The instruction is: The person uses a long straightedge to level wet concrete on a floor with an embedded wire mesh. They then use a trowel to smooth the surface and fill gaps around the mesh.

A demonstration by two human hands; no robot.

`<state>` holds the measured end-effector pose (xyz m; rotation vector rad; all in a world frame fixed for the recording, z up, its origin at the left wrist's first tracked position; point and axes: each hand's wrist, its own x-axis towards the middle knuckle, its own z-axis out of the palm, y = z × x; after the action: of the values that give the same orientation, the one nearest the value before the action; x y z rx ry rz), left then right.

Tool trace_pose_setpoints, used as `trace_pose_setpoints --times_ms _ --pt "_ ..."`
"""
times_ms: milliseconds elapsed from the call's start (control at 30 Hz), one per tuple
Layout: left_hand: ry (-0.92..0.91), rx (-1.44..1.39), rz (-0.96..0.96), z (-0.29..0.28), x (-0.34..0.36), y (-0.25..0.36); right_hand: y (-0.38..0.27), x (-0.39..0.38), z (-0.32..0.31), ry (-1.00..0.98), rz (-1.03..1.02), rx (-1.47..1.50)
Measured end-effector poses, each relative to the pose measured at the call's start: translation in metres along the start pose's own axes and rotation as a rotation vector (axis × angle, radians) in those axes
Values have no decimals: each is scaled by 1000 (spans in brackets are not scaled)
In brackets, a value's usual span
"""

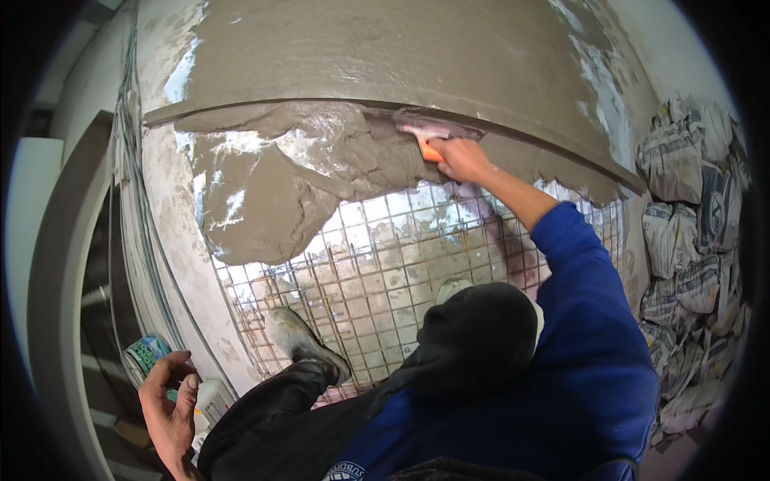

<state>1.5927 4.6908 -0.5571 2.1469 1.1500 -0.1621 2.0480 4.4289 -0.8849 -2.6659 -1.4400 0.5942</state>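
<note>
My right hand [463,159] is closed around the orange handle of a plastering trowel [434,151]. The trowel's blade, smeared by motion, lies on wet grey mortar [321,152] beside a long straightedge [265,106]. That bar crosses the surface from left to right, with smooth mortar beyond it and rough, lumpy mortar on the near side. Nearer to me, a wire mesh [377,280] lies bare over a pale, blotchy base. At the lower left my left hand [171,409] is off the surface, its fingers bent but apart, holding nothing. It is close to a round green-and-blue container [147,353].
A dirty boot [301,341] of mine stands on the mesh. Stacked sacks [686,232] line the right side. Cables [132,200] run along the left, next to a tall pale frame [60,264]. A white container [212,398] stands near my left hand.
</note>
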Motion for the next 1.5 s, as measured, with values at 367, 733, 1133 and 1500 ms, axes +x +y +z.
trace_pose_setpoints --times_ms 367,733,1133,1500 --pt "15 26 24 0 3 4 -17 -60 -30 -56 -51 -108" --pt "24 47 -15 -3 -4 5 -25 70 -22 114 49 -83" --pt "40 39 -36 -11 4 10 -37 -5 -58 151 -198 -88" --pt "265 286 -6 -19 -20 14 -108 74 -93 173 -223 -72"
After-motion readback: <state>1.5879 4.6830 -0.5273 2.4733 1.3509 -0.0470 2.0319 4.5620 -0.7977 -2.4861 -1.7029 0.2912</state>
